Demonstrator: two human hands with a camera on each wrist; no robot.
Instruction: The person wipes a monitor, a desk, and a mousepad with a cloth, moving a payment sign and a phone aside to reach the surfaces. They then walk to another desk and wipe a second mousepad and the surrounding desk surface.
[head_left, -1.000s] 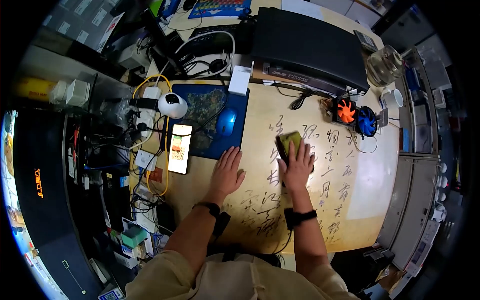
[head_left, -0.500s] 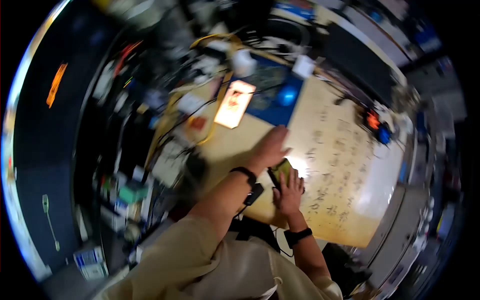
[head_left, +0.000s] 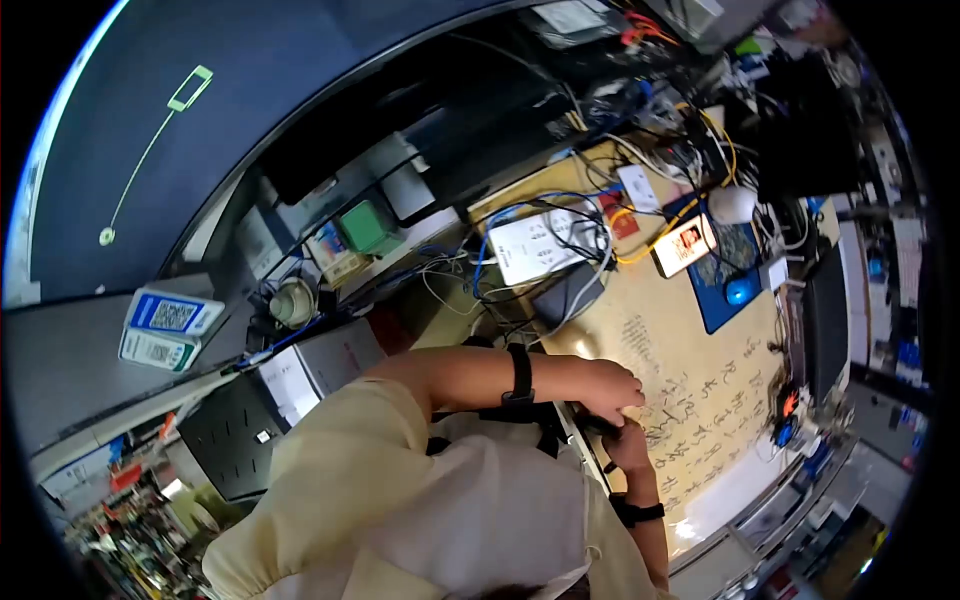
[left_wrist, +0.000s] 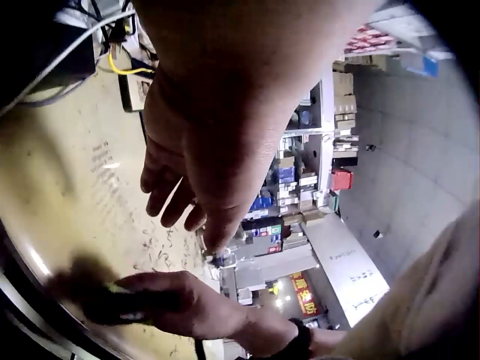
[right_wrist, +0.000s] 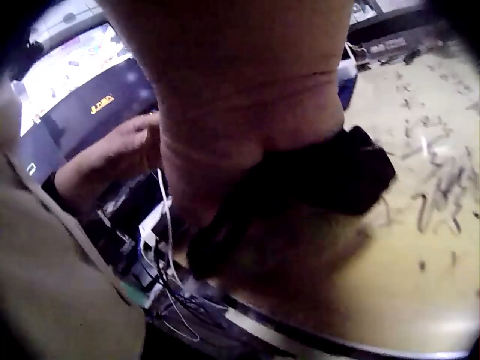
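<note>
We view a cluttered workbench whose tan desk mat printed with black brush calligraphy lies along its near edge. Our right hand presses a dark scrubbing sponge with a yellow-green face onto the near rim of that mat; in the left wrist view the fingers lie along the sponge and curl over it, and in the right wrist view the dark pad shows under the palm, blurred. Our left hand rests just beside it on the mat, fingers loosely spread and slightly bent, holding nothing.

Further along the bench lie a blue mouse pad carrying a blue computer mouse, a lit smartphone, a white power strip tangled with cables and a small green box.

As to progress, we judge the wiping to be under way at the mat's near edge. The pictures show no foam, streak or wet patch, so we cannot tell which stretches are already wiped; the far columns of characters lie well apart from the sponge and may remain.
</note>
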